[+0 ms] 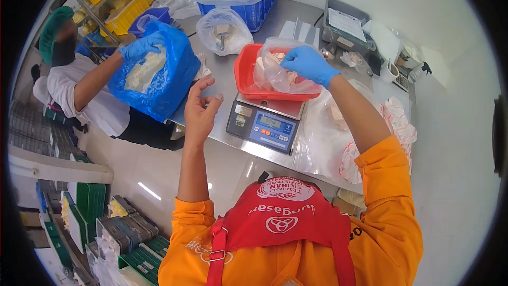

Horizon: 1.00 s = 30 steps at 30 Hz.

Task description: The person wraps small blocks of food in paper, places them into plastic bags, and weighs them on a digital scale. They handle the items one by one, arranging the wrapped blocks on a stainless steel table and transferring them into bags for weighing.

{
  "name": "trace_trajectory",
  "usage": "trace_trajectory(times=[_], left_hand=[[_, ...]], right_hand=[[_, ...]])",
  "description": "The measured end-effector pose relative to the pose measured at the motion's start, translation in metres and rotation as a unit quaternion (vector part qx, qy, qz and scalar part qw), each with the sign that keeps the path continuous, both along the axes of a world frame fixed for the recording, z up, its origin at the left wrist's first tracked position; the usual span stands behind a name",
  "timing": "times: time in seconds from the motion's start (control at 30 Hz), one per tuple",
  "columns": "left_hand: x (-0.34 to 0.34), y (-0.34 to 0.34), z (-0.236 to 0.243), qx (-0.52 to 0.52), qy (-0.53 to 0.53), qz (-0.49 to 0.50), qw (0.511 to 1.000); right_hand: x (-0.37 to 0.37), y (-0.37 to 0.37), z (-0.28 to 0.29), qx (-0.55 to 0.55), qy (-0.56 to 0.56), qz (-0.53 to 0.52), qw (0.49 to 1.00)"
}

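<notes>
Your gloved right hand (309, 65) pinches the clear bag (280, 74) in the red tray (244, 71) on the scale (267, 124); bare left hand (201, 108) hovers empty, fingers loosely spread. Weighing looks midway, bag unsealed.

Clear plastic bag (280, 69): thin, crumpled, mouth open upward, holding pale off-white chunks; it sits inside the red tray (244, 71), leaning toward the tray's right side. Red tray is shallow, rectangular with rounded corners, resting flat on the platform of the digital scale (267, 122). Scale has a steel top plate and a blue front panel with display, standing near the front edge of the steel table.
</notes>
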State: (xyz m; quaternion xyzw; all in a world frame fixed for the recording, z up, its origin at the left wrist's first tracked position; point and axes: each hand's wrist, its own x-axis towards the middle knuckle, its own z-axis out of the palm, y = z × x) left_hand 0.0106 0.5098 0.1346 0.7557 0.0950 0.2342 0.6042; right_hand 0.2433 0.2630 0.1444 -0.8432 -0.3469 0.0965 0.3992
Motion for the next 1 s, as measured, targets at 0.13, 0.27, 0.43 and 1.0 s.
trace_trajectory(times=[0.13, 0.27, 0.43, 1.0], left_hand=[[-0.014, 0.013, -0.018, -0.035, 0.021, 0.012, 0.999], [-0.037, 0.027, -0.047, -0.062, 0.082, 0.05, 0.993], [-0.062, 0.038, -0.087, -0.152, 0.174, 0.089, 0.969], [-0.047, 0.029, -0.095, -0.124, 0.156, 0.043, 0.979]], right_hand=[[-0.033, -0.04, 0.041, 0.115, 0.246, -0.035, 0.962], [-0.028, -0.123, 0.047, 0.157, 0.214, -0.133, 0.955], [0.006, -0.234, -0.018, -0.106, 0.146, -0.317, 0.931], [0.045, -0.284, -0.224, -0.223, -0.039, -0.172, 0.959]])
